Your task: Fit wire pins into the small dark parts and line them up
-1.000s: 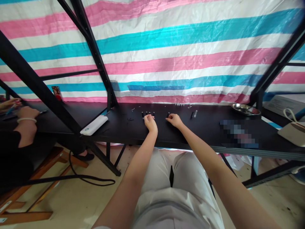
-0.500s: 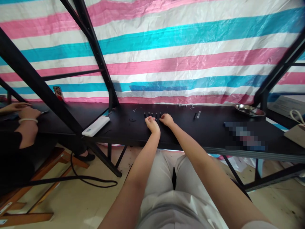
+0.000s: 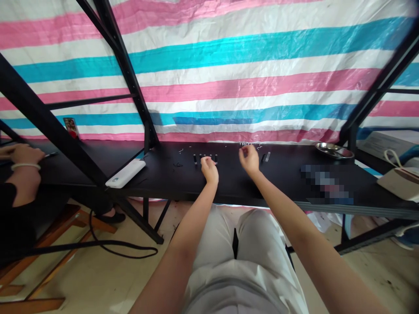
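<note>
My left hand [image 3: 210, 170] is closed over the black tabletop, close in front of a row of small dark cylinders with pale ends [image 3: 195, 159]. What its fingers pinch, if anything, is too small to make out. To the right, my right hand [image 3: 250, 160] hovers just in front of a line of small white pieces [image 3: 245, 144] at the table's back edge. Its fingers are bent, and their tips are too blurred to show whether something is in them. Beside it lie a dark and a clear slim tube [image 3: 267, 157].
A white power bank-like block [image 3: 125, 173] lies at the left. Steel dishes [image 3: 334, 151] and a pixelated patch [image 3: 329, 184] are at the right. Black frame posts [image 3: 126, 74] rise on both sides. Another person's hands [image 3: 28, 155] are at the far left.
My right hand has left the row of dark cylinders and moved right and back toward the white pieces. My left hand stays by the row. The view has shifted slightly to the right.
</note>
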`<act>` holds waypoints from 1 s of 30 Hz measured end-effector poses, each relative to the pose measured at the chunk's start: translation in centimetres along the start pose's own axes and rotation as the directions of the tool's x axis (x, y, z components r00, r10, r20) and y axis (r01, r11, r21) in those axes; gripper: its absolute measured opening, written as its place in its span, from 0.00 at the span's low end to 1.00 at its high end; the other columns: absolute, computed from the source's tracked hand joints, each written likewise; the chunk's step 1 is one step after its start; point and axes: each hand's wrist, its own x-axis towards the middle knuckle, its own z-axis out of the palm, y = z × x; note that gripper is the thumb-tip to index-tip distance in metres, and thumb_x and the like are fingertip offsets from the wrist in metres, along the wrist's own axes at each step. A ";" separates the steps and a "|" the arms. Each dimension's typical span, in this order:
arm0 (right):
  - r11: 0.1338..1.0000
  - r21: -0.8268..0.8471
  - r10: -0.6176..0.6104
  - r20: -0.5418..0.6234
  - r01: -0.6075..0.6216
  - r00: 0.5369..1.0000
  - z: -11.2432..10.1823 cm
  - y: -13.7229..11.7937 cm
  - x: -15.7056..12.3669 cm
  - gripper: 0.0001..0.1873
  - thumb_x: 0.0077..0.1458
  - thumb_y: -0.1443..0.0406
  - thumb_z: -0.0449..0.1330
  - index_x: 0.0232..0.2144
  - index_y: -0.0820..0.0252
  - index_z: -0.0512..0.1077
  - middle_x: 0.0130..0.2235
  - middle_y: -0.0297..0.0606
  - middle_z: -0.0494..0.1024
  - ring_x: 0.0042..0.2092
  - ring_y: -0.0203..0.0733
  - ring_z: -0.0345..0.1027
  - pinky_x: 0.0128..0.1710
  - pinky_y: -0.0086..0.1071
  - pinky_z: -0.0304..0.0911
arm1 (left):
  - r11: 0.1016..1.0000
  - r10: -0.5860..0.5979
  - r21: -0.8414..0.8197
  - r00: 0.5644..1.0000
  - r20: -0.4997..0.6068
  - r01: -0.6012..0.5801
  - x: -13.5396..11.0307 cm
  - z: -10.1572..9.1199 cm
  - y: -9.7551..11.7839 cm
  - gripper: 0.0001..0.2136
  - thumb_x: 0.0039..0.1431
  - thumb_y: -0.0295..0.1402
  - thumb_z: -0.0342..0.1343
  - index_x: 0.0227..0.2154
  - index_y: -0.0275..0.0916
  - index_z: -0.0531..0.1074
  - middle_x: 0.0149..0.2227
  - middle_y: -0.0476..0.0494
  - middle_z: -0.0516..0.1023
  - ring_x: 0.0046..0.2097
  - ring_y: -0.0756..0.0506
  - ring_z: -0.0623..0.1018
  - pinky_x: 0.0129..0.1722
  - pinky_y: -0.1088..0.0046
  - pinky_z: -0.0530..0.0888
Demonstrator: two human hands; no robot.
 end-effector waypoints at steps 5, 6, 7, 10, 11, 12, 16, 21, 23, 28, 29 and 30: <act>0.937 -0.089 0.298 -0.299 -0.338 0.906 -3.6 5.0 0.3 0.26 0.58 0.55 0.44 0.53 0.67 0.54 0.46 0.52 0.64 0.44 0.45 0.64 0.44 0.38 0.58 | 0.919 0.207 0.203 0.853 0.478 -0.337 -1.5 0.4 1.1 0.07 0.57 0.33 0.46 0.27 0.41 0.67 0.19 0.52 0.67 0.24 0.50 0.70 0.28 0.76 0.65; 0.919 -0.112 0.329 -0.311 -0.378 0.892 -4.2 6.0 0.2 0.28 0.57 0.54 0.46 0.54 0.67 0.53 0.47 0.52 0.64 0.46 0.47 0.63 0.45 0.39 0.58 | 0.886 0.220 0.224 0.794 0.567 -0.406 -1.8 0.5 1.2 0.07 0.57 0.33 0.46 0.27 0.41 0.68 0.20 0.51 0.68 0.24 0.50 0.70 0.28 0.76 0.64; 0.904 -0.133 0.356 -0.291 -0.406 0.888 -4.7 7.0 0.1 0.29 0.56 0.53 0.47 0.54 0.67 0.53 0.47 0.52 0.65 0.47 0.49 0.63 0.46 0.41 0.57 | 0.848 0.231 0.234 0.729 0.644 -0.476 -2.0 0.6 1.3 0.07 0.57 0.33 0.47 0.27 0.41 0.68 0.20 0.51 0.69 0.25 0.49 0.71 0.28 0.76 0.64; 0.842 -0.214 0.480 -0.121 -0.495 0.869 -5.5 9.3 -0.4 0.34 0.51 0.50 0.53 0.53 0.67 0.56 0.43 0.49 0.70 0.49 0.52 0.62 0.48 0.46 0.55 | 0.721 0.250 0.223 0.546 0.799 -0.656 -2.5 0.9 1.5 0.06 0.56 0.33 0.48 0.28 0.41 0.69 0.24 0.47 0.72 0.28 0.47 0.73 0.29 0.74 0.66; 0.817 -0.253 0.524 -0.051 -0.518 0.850 -5.6 9.9 -0.4 0.35 0.48 0.49 0.56 0.52 0.67 0.58 0.42 0.49 0.71 0.49 0.53 0.62 0.48 0.48 0.55 | 0.686 0.248 0.219 0.505 0.827 -0.694 -2.6 1.0 1.6 0.06 0.56 0.33 0.48 0.29 0.41 0.69 0.26 0.47 0.73 0.29 0.46 0.74 0.30 0.74 0.66; 0.796 -0.294 0.557 0.014 -0.529 0.830 -5.5 10.4 -0.4 0.36 0.45 0.48 0.57 0.51 0.66 0.61 0.41 0.48 0.72 0.50 0.54 0.62 0.48 0.48 0.54 | 0.661 0.241 0.215 0.475 0.846 -0.719 -2.6 1.1 1.7 0.05 0.55 0.33 0.49 0.29 0.41 0.69 0.27 0.46 0.74 0.30 0.46 0.74 0.31 0.73 0.67; 0.769 -0.411 0.597 0.187 -0.490 0.780 -4.9 11.3 0.1 0.31 0.40 0.46 0.61 0.42 0.60 0.70 0.41 0.46 0.74 0.50 0.54 0.63 0.48 0.48 0.53 | 0.643 0.214 0.196 0.419 0.882 -0.741 -2.6 1.3 2.1 0.04 0.55 0.33 0.50 0.30 0.41 0.68 0.29 0.44 0.74 0.32 0.45 0.75 0.34 0.72 0.69; 0.770 -0.403 0.604 0.206 -0.495 0.770 -4.0 11.2 0.8 0.23 0.41 0.50 0.62 0.36 0.57 0.73 0.40 0.43 0.76 0.47 0.52 0.66 0.47 0.46 0.54 | 0.632 0.236 0.181 0.410 0.881 -0.753 -2.6 1.1 2.2 0.05 0.56 0.33 0.49 0.30 0.40 0.68 0.30 0.43 0.75 0.32 0.44 0.76 0.34 0.71 0.69; 0.781 -0.384 0.591 0.205 -0.491 0.780 -3.7 10.9 0.7 0.17 0.44 0.53 0.61 0.33 0.57 0.74 0.38 0.41 0.76 0.45 0.50 0.67 0.46 0.44 0.55 | 0.634 0.239 0.193 0.427 0.872 -0.749 -2.7 1.0 2.2 0.05 0.56 0.33 0.49 0.30 0.40 0.68 0.30 0.42 0.75 0.32 0.44 0.76 0.34 0.71 0.69; 0.834 -0.335 0.526 0.246 -0.437 0.814 -2.5 8.9 0.0 0.10 0.45 0.58 0.61 0.25 0.58 0.72 0.34 0.40 0.77 0.39 0.45 0.69 0.39 0.37 0.58 | 0.644 0.215 0.251 0.486 0.847 -0.722 -3.0 0.9 2.0 0.06 0.57 0.33 0.49 0.32 0.40 0.69 0.31 0.43 0.75 0.34 0.45 0.76 0.36 0.72 0.69; 0.848 -0.320 0.509 0.266 -0.423 0.818 -2.2 8.3 -0.3 0.09 0.45 0.58 0.61 0.24 0.58 0.71 0.33 0.39 0.77 0.37 0.44 0.69 0.38 0.36 0.58 | 0.654 0.219 0.252 0.497 0.840 -0.713 -3.1 0.9 1.9 0.06 0.57 0.34 0.49 0.34 0.40 0.70 0.32 0.43 0.76 0.34 0.45 0.76 0.36 0.72 0.69; 0.861 -0.305 0.490 0.289 -0.406 0.823 -1.9 7.7 -0.5 0.10 0.44 0.58 0.61 0.24 0.58 0.71 0.32 0.38 0.76 0.36 0.43 0.69 0.36 0.35 0.58 | 0.672 0.230 0.245 0.511 0.828 -0.699 -3.1 0.9 1.9 0.07 0.57 0.34 0.50 0.36 0.40 0.70 0.32 0.43 0.76 0.34 0.44 0.76 0.36 0.72 0.70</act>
